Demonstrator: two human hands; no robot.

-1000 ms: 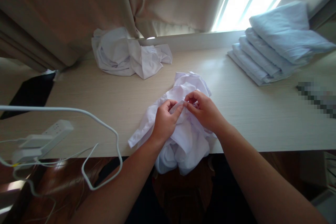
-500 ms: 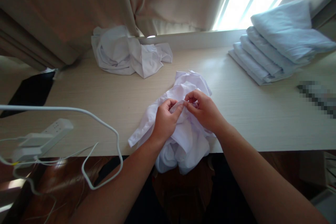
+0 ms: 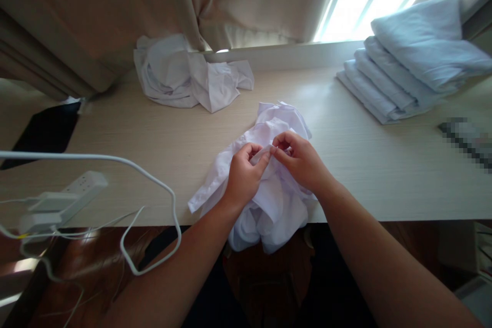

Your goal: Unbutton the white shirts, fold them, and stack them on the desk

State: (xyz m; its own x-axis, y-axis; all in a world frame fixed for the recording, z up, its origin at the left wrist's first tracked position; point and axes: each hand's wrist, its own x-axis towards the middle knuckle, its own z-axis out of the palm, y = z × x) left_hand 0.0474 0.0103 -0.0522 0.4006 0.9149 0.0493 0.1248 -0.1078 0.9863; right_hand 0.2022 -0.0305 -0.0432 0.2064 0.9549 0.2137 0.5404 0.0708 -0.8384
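Note:
A crumpled white shirt (image 3: 277,205) lies at the table's front edge, its lower folds hanging over the side. What looks like a sleeve stretches out to the left. My left hand (image 3: 248,171) pinches a fold of the cloth between thumb and fingers. Close against it, my right hand (image 3: 298,156) pinches the same fold, the two thumbs nearly meeting. Whether a button sits between the fingertips is too small to tell.
Rumpled white cloth (image 3: 192,77) lies at the back left, and a stack of folded white cloths (image 3: 415,61) at the back right. A power strip (image 3: 82,187) with a looping white cable (image 3: 172,200) is at left. A blurred object (image 3: 467,138) lies far right on the table (image 3: 365,164).
The view has shifted very slightly. Both hands keep their pinch on the shirt, with hardly any movement of the fingers or cloth.

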